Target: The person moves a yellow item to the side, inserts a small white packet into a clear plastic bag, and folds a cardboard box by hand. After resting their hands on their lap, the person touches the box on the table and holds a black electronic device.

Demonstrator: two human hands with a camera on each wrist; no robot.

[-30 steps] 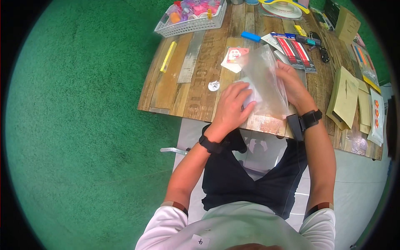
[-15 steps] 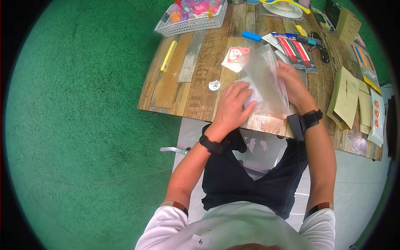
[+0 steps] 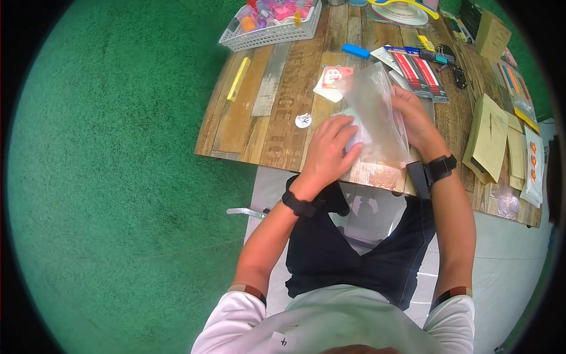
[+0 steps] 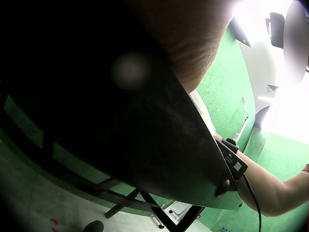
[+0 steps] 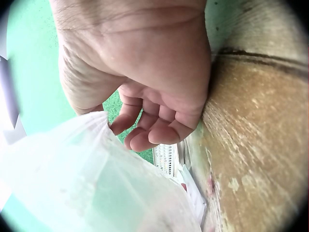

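Note:
A clear plastic bag (image 3: 380, 127) stands tilted over the near part of the table. My right hand (image 3: 414, 118) pinches its right side; in the right wrist view the bag's edge (image 5: 99, 118) is caught by the thumb and index finger, the other fingers bent. My left hand (image 3: 330, 144) rests on a whitish flat thing (image 3: 355, 134) at the bag's lower left, thumb and fingers spread over it. What that thing is, I cannot tell. Past the bag lie a pink-printed card (image 3: 337, 76) and white paper (image 3: 328, 93).
A round white sticker (image 3: 303, 121) and a yellow strip (image 3: 239, 79) lie to the left. At the back are a white basket (image 3: 271, 40) of colourful items and a blue block (image 3: 355, 51). Red-and-black packets (image 3: 421, 75), binder clips (image 3: 437, 57) and brown envelopes (image 3: 486, 138) sit to the right.

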